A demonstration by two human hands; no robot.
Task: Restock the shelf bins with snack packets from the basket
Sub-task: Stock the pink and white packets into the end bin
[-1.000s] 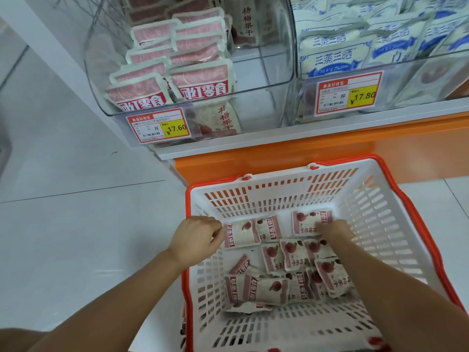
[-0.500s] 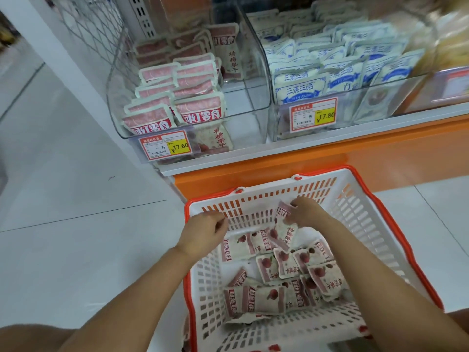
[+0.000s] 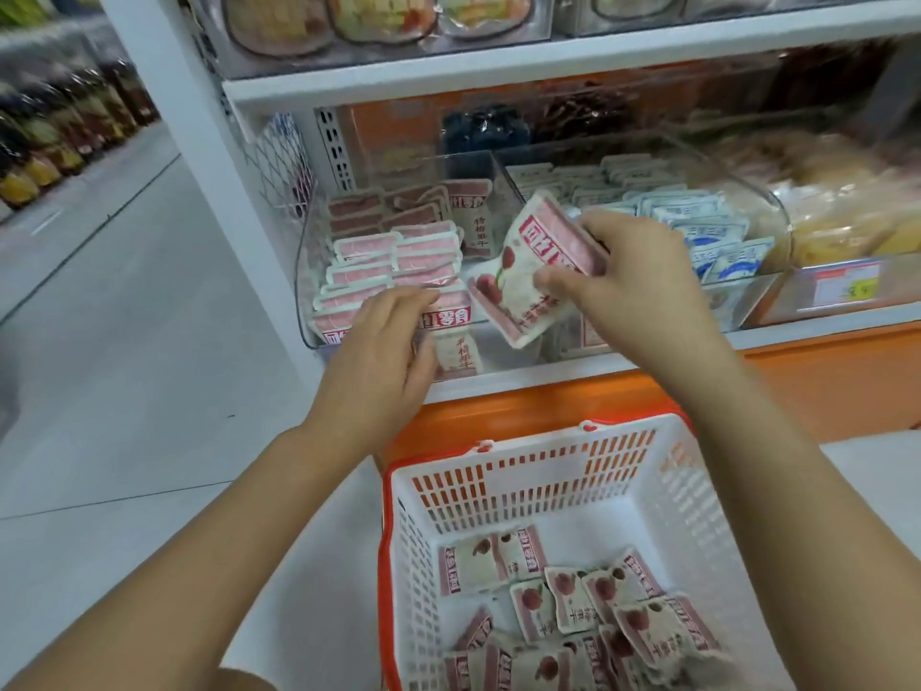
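Note:
My right hand [image 3: 633, 286] grips a small bunch of pink-and-white snack packets [image 3: 523, 276] over the right half of the clear shelf bin [image 3: 301, 301]. Rows of matching packets [image 3: 388, 261] fill that bin's left half. My left hand [image 3: 383, 351] is raised at the bin's front wall. Its fingers are loosely bent toward the front row, with nothing visibly held. Below on the floor stands the white basket [image 3: 498, 491] with an orange rim. Several more packets [image 3: 573, 615] lie in its bottom.
A neighbouring clear bin of blue-and-white packets [image 3: 697, 231] sits to the right, with a price tag [image 3: 842, 289] further right. An upper shelf [image 3: 498, 72] overhangs the bins. An orange base panel [image 3: 822, 386] runs under the shelf. Bottles [image 3: 40, 142] line the aisle at far left.
My right hand has lifted packets out of the basket up to the bin. My left hand has left the basket rim and risen to the bin's front. The view tilted upward.

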